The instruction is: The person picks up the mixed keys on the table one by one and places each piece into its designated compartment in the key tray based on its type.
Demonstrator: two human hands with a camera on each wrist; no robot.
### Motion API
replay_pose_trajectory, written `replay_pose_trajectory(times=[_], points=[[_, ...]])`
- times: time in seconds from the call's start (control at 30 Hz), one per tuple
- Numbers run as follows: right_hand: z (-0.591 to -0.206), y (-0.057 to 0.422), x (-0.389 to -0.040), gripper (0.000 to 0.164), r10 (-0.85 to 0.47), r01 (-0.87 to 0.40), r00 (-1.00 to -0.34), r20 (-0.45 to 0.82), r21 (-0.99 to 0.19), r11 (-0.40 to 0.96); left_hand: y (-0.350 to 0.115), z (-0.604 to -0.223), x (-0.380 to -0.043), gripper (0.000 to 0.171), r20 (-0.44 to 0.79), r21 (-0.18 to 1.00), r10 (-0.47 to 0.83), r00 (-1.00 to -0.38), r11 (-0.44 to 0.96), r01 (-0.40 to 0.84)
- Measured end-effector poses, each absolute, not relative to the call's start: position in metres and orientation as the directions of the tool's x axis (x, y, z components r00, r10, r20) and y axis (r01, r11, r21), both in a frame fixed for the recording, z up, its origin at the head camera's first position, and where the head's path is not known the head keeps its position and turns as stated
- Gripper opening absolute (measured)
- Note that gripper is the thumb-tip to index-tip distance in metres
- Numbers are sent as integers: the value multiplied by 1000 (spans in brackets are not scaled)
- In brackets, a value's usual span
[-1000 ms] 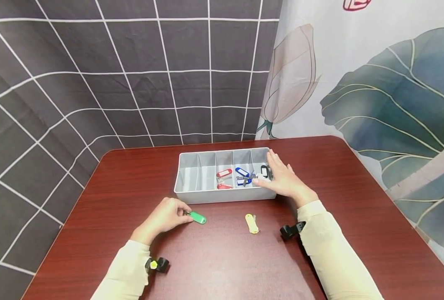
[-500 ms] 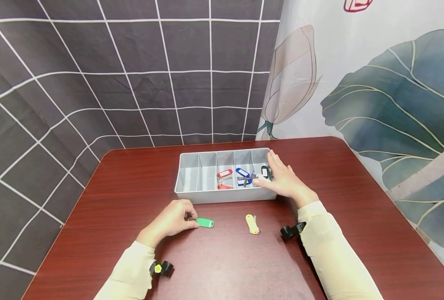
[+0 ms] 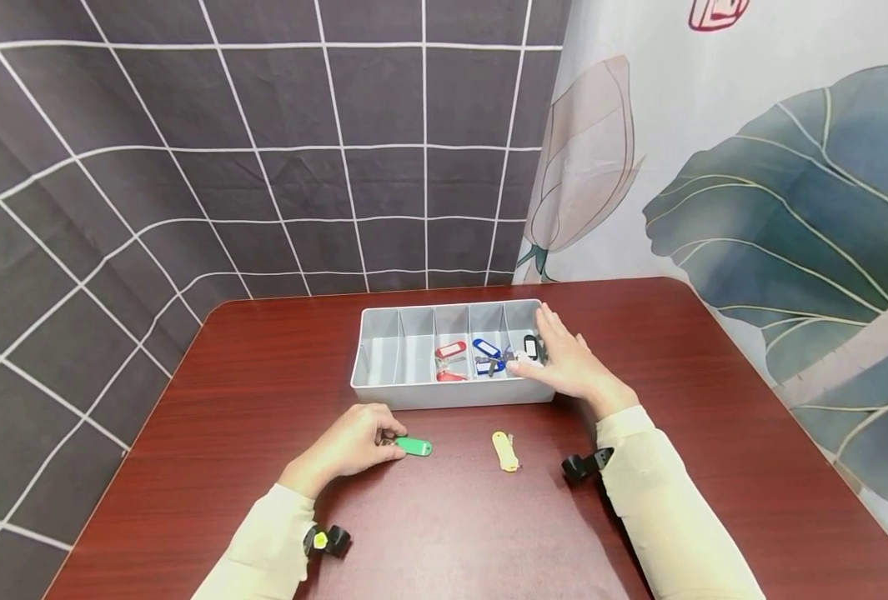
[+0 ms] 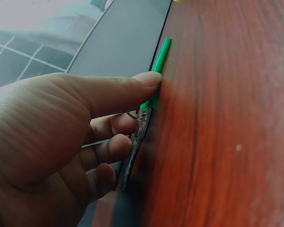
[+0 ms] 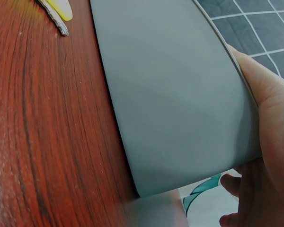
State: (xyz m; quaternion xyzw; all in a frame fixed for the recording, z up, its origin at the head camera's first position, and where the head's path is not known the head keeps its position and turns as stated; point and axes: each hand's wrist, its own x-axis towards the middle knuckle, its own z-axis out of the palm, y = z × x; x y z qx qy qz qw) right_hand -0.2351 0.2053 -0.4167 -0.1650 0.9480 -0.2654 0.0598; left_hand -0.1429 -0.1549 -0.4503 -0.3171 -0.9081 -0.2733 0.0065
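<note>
Thumb and fingers of my left hand pinch a green key tag low over the table, in front of the tray's left part. A metal key hangs from the tag's ring beside the curled fingers in the left wrist view. My right hand grips the right end of the grey divided tray, thumb over the front rim, fingers along the end wall. Red key tags lie in the middle compartment, blue ones in the one to its right, and a black one in the rightmost, partly hidden.
A yellow key tag with a key lies on the reddish-brown table in front of the tray, between the hands. Behind the table hang a dark gridded cloth and a leaf-patterned curtain.
My left hand has moved a little to the right with the green key tag, which has turned more level across the view. The right hand keeps its hold on the tray.
</note>
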Motion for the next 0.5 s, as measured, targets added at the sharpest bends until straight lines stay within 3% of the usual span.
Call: replay_pose_trajectory(times=[0.5], points=[[-416,205,-236,114,-346,-285,-938,-23,-519,806,-151,-452,-142,21,195,496,537,-820,668,555]])
